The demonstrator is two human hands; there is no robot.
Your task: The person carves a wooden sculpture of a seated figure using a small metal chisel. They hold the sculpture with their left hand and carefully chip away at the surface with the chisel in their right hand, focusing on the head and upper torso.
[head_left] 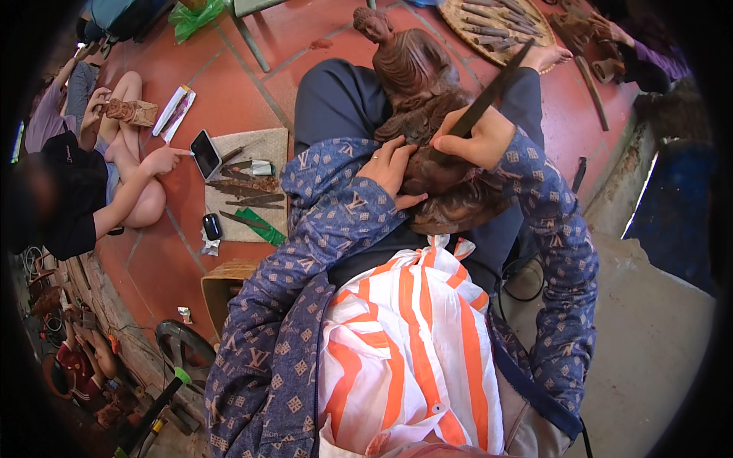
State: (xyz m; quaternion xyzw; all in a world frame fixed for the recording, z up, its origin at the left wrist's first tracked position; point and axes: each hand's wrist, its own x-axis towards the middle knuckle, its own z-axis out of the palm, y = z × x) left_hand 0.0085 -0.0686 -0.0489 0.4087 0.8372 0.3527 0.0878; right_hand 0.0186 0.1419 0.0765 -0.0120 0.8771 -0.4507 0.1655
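At the far left, the dark round rim cuts off a seated co-worker (72, 183), whose 1 hand holds a small carved wooden block (131, 113) while the other puts a fingertip to a glossy black phone (205, 154). Below, dim clutter (69, 336) is hard to make out. The phone lies at the edge of a pale, pebbly-textured mat (269, 153) with narrow dark tools (244, 187), partly overlapping, among brown shavings.

Further right, the left hand (391, 166), ringed on 1 finger, rests on a reddish-brown wooden statue (421, 91) between the person's knees; its fingers are slightly parted, thumb held well apart. The statue has a rounded head and grooved robe folds; both hands hide part of its middle. The right hand (484, 139) curls its fingers tightly around a long, flat, dark tool (489, 95), slanting up to the right; where its lower end meets the wood I cannot tell. Beyond it, the top edge crops a round woven tray (450, 14) of slim tools.
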